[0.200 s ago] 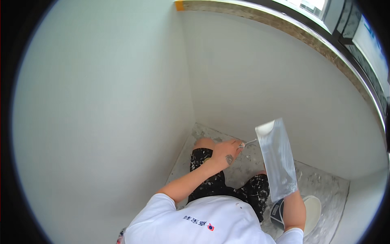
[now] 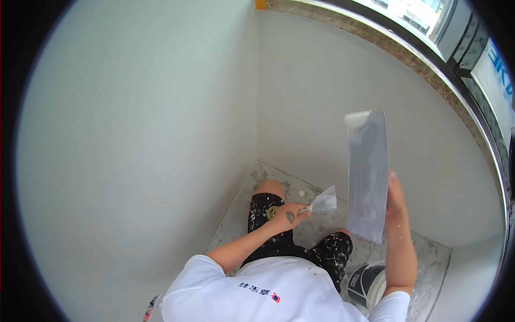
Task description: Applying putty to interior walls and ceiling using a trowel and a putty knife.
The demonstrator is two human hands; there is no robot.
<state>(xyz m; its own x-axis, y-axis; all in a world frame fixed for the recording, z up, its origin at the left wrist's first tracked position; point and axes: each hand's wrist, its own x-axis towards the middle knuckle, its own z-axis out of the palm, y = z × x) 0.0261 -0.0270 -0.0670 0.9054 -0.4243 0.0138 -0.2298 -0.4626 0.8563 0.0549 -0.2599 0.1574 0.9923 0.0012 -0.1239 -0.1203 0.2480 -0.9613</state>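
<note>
Where pale walls border stained floor, a broad blade is held.

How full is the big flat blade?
A little: the blade has a white blob at its upper left corner; the rest looks grey.

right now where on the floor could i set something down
Bare floor lies between right forearm and right wall, and between left leg and left wall. Crowded: by the bucket, and around the left hand and scraper.
</note>
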